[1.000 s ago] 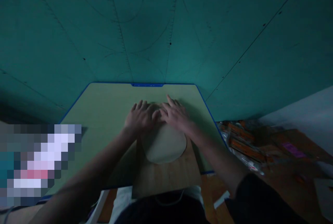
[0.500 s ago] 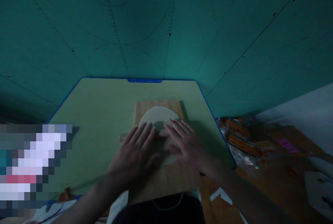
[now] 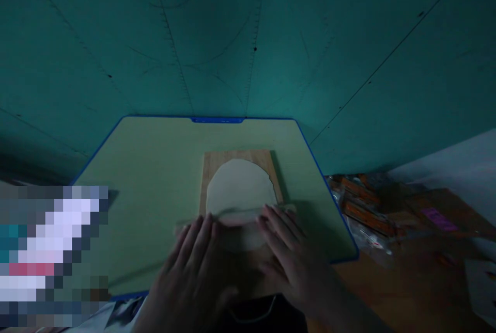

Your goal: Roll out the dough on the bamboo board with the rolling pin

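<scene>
A flat, pale sheet of rolled-out dough (image 3: 240, 183) lies on a wooden board (image 3: 211, 160), its far edge rounded. Across its near part runs a rolling pin (image 3: 241, 217). My left hand (image 3: 194, 258) rests on the pin's left end with fingers stretched forward and the thumb apart. On the right end lies my right hand (image 3: 289, 253), fingers also extended and slightly blurred. Neither hand wraps round the pin. My hands and the pin hide part of the dough's near side.
The board stands on a pale green table (image 3: 155, 168) with a blue rim. Behind it rises a green wall (image 3: 217, 38). Orange packages in clear plastic (image 3: 368, 217) and a cardboard box (image 3: 465, 214) lie at the right. A blurred-out patch covers the lower left.
Both hands and the rolling pin have come toward me over the dough, uncovering more of its far part. The hands sit slightly farther apart.
</scene>
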{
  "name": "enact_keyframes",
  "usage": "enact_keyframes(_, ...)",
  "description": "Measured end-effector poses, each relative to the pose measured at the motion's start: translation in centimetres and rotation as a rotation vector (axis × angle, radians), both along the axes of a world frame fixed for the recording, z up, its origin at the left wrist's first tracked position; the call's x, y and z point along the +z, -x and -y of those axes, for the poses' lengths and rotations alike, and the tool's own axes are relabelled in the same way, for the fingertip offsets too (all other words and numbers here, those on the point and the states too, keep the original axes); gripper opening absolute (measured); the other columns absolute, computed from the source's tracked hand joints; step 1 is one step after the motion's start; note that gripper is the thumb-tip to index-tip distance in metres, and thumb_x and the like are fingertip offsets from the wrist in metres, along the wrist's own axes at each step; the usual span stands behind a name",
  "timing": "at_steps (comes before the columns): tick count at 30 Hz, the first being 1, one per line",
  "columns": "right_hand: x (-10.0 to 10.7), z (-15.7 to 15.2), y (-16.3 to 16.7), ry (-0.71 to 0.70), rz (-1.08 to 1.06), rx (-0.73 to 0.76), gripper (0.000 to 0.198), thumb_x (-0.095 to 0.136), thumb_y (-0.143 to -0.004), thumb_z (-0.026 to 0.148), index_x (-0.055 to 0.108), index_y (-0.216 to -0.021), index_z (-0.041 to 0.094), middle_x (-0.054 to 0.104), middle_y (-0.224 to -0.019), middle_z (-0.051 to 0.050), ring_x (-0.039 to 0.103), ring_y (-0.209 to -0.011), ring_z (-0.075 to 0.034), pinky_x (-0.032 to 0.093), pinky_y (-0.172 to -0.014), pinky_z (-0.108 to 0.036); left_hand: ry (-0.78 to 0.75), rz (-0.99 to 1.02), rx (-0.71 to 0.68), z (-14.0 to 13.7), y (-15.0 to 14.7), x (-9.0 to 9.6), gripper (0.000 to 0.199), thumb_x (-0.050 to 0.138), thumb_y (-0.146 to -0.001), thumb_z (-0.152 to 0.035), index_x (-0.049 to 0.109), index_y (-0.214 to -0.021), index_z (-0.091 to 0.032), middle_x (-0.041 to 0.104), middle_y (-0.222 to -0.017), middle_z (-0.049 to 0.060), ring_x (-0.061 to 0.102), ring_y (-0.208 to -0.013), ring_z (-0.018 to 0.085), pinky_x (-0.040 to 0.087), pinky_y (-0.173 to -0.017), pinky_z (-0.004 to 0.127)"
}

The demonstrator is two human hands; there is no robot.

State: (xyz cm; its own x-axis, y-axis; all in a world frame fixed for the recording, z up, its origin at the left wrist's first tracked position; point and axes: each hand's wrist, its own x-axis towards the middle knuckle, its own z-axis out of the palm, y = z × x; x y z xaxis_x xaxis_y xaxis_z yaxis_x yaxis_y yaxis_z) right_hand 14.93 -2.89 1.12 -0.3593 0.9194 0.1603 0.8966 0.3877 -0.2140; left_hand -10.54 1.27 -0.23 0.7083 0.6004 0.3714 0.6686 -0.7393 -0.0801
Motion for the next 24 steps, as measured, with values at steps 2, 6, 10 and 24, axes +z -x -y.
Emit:
enact_keyframes(2, -0.2, 0.1, -0.2, -0.002, 0.001, 0.007, 0.065, 0.052, -0.1, 0.043, 0.036, -0.156, 0.015, 0.037, -0.161, -0.016, 0.035, -0.149, -0.031, 0.039, -0.118, -0.053, 0.011, -0.019, -0.029, -0.4, 0.5, 0.2, 0.08, 0.029, -0.101, -0.063, 0.03, -0.156, -0.005, 0.048, -0.152, 0.023, 0.044, -0.143, 0.035, 0.039, -0.114, 0.048)
enact_keyframes(6, -0.1, -7.5, -0.7, -0.041, 0.044, -0.043, 0.057, 0.046, -0.103, 0.045, 0.048, -0.149, 0.011, 0.05, -0.153, -0.018, 0.042, -0.144, -0.032, 0.031, -0.122, -0.053, 0.128, -0.058, 0.05, -8.3, -1.7, 1.1, 0.067, 0.022, -0.105, -0.056, 0.049, -0.143, -0.007, 0.059, -0.141, 0.022, 0.055, -0.132, 0.035, 0.043, -0.11, 0.052)
enact_keyframes(10, 0.8, -14.4, -0.8, -0.027, 0.006, -0.143, 0.048, 0.042, -0.105, 0.042, 0.06, -0.138, 0.012, 0.059, -0.144, -0.016, 0.051, -0.136, -0.03, 0.04, -0.116, -0.047, 0.226, -0.059, 0.205, -13.6, -4.1, 1.9, 0.055, 0.031, -0.105, -0.049, 0.063, -0.123, -0.009, 0.063, -0.135, 0.023, 0.058, -0.128, 0.037, 0.05, -0.103, 0.05)
enact_keyframes(24, 0.6, -11.1, -1.2, 0.027, -0.015, -0.056, 0.045, 0.037, -0.107, 0.038, 0.059, -0.139, 0.015, 0.053, -0.151, -0.012, 0.045, -0.143, -0.024, 0.025, -0.124, -0.046, 0.171, 0.032, -0.056, -5.4, 0.2, -0.1, 0.06, 0.035, -0.101, -0.034, 0.033, -0.154, -0.005, 0.053, -0.148, 0.025, 0.052, -0.136, 0.037, 0.048, -0.108, 0.052)
